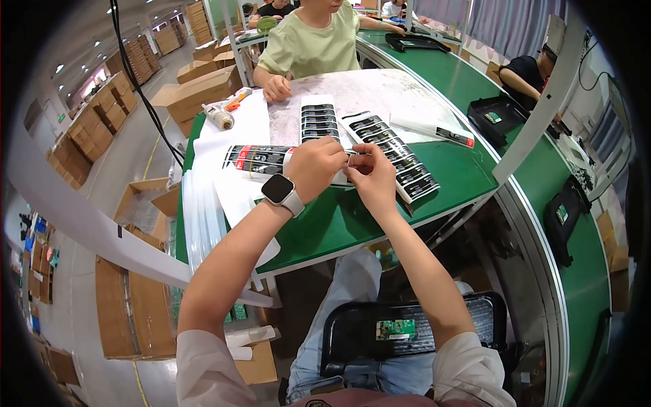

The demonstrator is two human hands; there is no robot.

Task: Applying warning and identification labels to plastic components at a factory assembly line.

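My left hand, with a white-banded watch on the wrist, is closed over the near middle of the green table. Close beside it my right hand pinches thumb against fingers. What the fingertips hold is too small to make out. Left of my hands lies a sheet of black labels with red parts. An upright black-and-white label sheet lies just beyond them, and a longer label sheet slants away to the right. Across my lap rests a black plastic housing with a green circuit board in it.
Clear plastic strips hang over the table's left edge. A bottle stands at the back left. Opposite, a person in a light green top rests a hand on the table. On the right, a green conveyor carries black housings.
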